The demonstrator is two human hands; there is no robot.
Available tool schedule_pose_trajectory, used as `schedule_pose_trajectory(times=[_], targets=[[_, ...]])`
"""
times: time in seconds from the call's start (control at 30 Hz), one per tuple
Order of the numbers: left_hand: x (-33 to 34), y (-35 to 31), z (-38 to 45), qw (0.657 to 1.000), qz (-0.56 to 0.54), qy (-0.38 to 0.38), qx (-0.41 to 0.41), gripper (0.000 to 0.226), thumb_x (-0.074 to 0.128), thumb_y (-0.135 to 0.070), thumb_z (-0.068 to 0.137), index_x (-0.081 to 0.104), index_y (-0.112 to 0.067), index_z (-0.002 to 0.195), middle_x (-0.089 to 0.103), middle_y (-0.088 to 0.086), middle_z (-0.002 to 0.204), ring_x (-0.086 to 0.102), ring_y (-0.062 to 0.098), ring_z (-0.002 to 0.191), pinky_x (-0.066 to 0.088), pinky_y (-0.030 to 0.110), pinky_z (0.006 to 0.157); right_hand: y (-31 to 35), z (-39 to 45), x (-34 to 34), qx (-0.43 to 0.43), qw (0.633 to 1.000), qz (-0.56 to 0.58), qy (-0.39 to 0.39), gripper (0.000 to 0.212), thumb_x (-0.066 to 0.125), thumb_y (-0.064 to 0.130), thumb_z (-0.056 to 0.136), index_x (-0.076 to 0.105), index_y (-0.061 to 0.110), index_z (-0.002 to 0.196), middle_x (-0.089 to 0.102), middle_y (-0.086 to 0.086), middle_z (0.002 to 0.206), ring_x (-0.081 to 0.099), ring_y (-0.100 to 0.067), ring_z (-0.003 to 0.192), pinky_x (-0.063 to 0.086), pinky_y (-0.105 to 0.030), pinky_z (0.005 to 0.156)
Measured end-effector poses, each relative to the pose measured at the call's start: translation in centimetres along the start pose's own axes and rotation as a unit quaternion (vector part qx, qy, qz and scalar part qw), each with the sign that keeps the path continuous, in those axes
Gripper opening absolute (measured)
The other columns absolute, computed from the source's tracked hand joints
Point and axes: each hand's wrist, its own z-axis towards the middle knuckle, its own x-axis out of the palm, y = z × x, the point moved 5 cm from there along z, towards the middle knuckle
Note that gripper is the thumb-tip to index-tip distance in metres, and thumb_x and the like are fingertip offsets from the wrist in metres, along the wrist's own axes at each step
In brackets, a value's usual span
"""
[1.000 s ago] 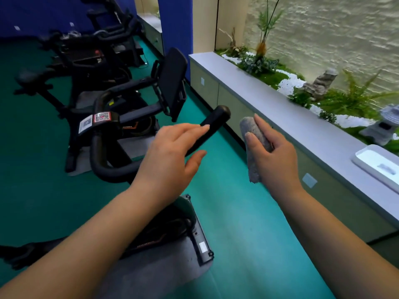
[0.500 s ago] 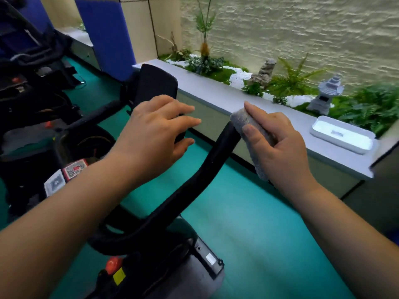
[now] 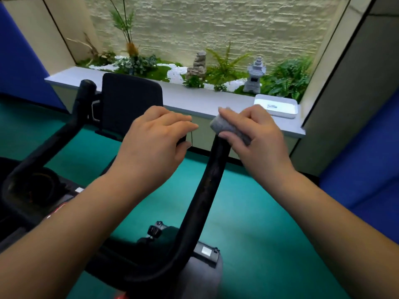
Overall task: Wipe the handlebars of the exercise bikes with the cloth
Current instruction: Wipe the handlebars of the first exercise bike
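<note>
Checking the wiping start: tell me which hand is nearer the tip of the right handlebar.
Right. The right hand presses the cloth over the handlebar tip; the left hand hovers beside it, apart, to its left.

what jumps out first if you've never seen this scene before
Two bare arms reach in from below: the right hand grips a grey cloth wrapped over the top end of a black handlebar, and the left hand is held beside it, in front of the bike's dark screen. Behind, a ledge carries a small garden with a stone lantern.
</note>
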Motion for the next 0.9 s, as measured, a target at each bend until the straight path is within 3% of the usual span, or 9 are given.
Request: schedule_pose_trajectory(times=[0.3, 0.5, 0.7, 0.9], targets=[[0.0, 0.0, 0.1, 0.998, -0.036, -0.022, -0.038, 0.027, 0.074, -0.017, 0.078, 0.073, -0.019, 0.105, 0.070, -0.002, 0.111, 0.057, 0.026, 0.098, 0.049, 0.038, 0.082, 1.4, -3.0, 0.9, -0.048, 0.998, 0.007, 0.050, 0.040, 0.069, 0.023, 0.085, 0.064, 0.017, 0.124, 0.050, -0.005, 0.087, 0.048, -0.022, 0.078, 0.044, -0.038, 0.064], [-0.2, 0.0, 0.2, 0.998, -0.044, -0.017, -0.050, 0.026, 0.073, -0.018, 0.079, 0.072, -0.021, 0.105, 0.070, -0.003, 0.111, 0.055, 0.026, 0.100, 0.049, 0.038, 0.083, 1.1, 1.8, 0.4, -0.056, 0.990, -0.117, 0.047, 0.034, 0.066, 0.030, 0.087, 0.065, 0.021, 0.120, 0.049, -0.008, 0.089, 0.048, -0.029, 0.083, 0.034, -0.030, 0.061], [0.0, 0.6, 0.4, 0.998, -0.061, -0.016, -0.012, 0.028, 0.075, -0.021, 0.078, 0.072, -0.022, 0.106, 0.070, -0.005, 0.110, 0.054, 0.026, 0.097, 0.051, 0.040, 0.079, 2.1, -2.2, 0.2, -0.029, 0.993, -0.093, 0.072, 0.038, 0.064, 0.032, 0.085, 0.064, 0.023, 0.121, 0.045, -0.003, 0.091, 0.045, -0.023, 0.081, 0.043, -0.033, 0.062], [0.0, 1.7, 0.7, 0.997, -0.074, -0.012, 0.033, 0.038, 0.078, -0.028, 0.075, 0.070, -0.018, 0.111, 0.072, -0.003, 0.105, 0.055, 0.027, 0.090, 0.051, 0.040, 0.075, 2.2, 2.1, -0.5, -0.004, 0.981, -0.184, 0.054, 0.035, 0.071, 0.029, 0.083, 0.068, 0.020, 0.116, 0.050, -0.012, 0.104, 0.048, -0.030, 0.092, 0.043, -0.034, 0.066]])
